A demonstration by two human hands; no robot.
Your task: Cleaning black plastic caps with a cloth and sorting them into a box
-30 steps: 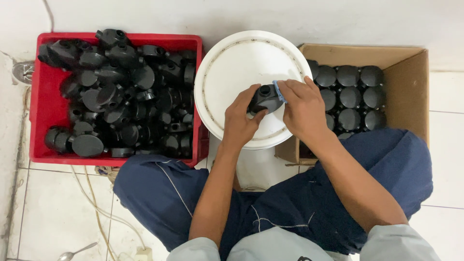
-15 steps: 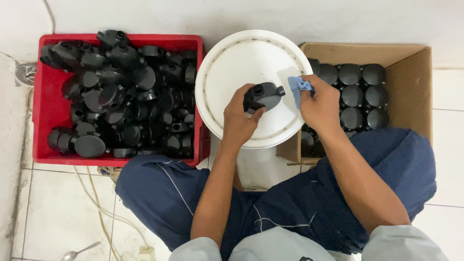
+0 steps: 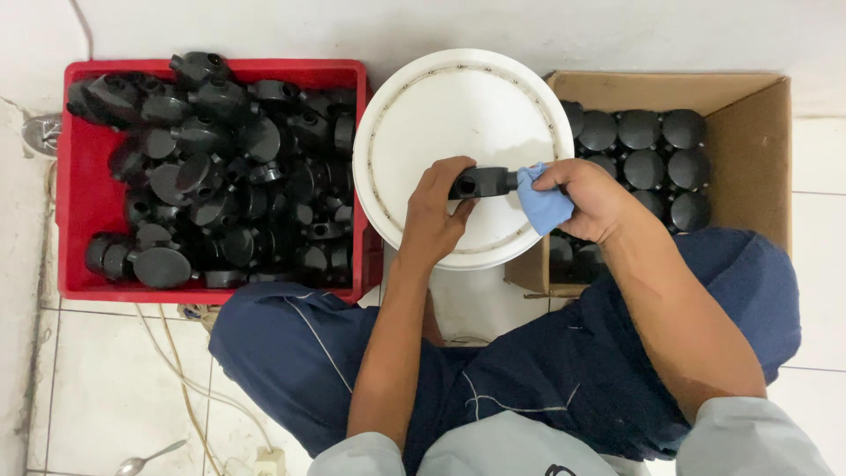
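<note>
My left hand (image 3: 434, 213) grips a black round plastic junction box (image 3: 480, 182) and holds it over the white bucket lid (image 3: 441, 106). The box is turned on its side, with one tube outlet pointing right. My right hand (image 3: 589, 199) pinches a small blue cloth (image 3: 541, 204) and presses it against that right-hand end of the box. Both hands are above the lower half of the lid.
A red crate (image 3: 79, 211) on the left is heaped with loose black junction boxes (image 3: 220, 167). A cardboard box (image 3: 749, 141) on the right holds black junction boxes (image 3: 643, 132) set in neat rows. White cables (image 3: 176, 370) and a spoon (image 3: 141, 458) lie on the tiled floor.
The black box has been turned from facing up onto its side. My right hand came back from the right with the blue cloth and now touches it to the box's end.
</note>
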